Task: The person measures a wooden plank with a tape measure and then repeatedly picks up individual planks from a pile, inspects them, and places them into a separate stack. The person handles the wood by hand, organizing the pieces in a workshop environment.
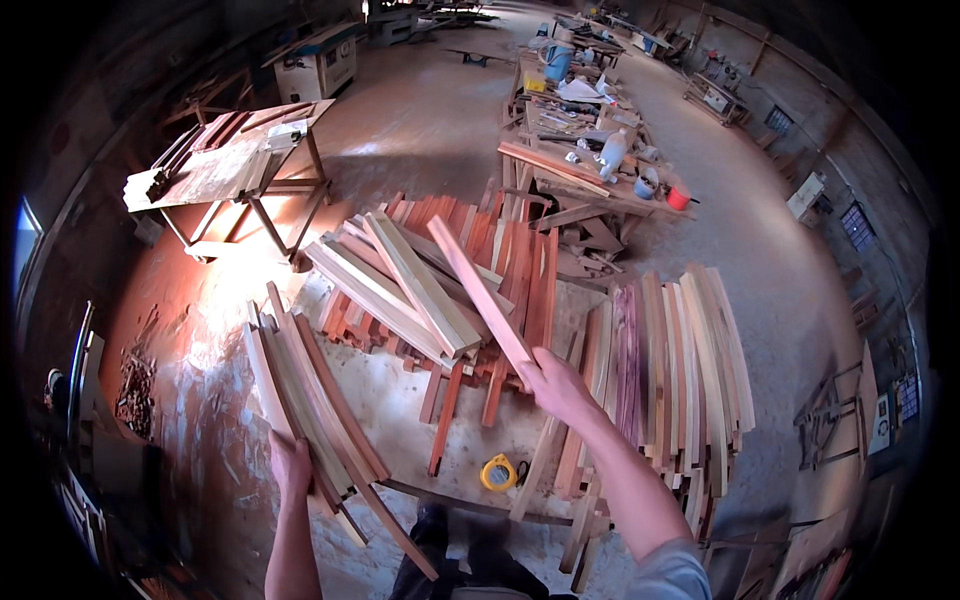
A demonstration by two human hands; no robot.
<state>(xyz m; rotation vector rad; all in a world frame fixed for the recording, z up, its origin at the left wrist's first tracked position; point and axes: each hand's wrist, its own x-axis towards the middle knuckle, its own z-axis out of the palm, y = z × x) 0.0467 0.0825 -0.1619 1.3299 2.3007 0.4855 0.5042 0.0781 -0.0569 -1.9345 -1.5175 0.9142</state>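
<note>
In my right hand [550, 384] is a pinkish wooden strip [478, 290], gripped near its lower end and tilted up and away to the left. My left hand [290, 460] is closed around the outer edge of a pale wooden strip [266, 375], the leftmost of a small stack at the table's left side. Several pale square battens [420, 285] lie crosswise on a pile of reddish strips [515, 265] in the middle. A yellow tape measure [498, 472] rests on the worktable [410, 440] near its front edge.
A long row of mixed strips [690, 370], one purple, covers the table's right side. Beyond stands a cluttered bench [640, 190] with a red cup [678, 198]. Another wooden table [225, 180] carrying strips is at the far left. Wood scraps [137, 390] lie on the floor.
</note>
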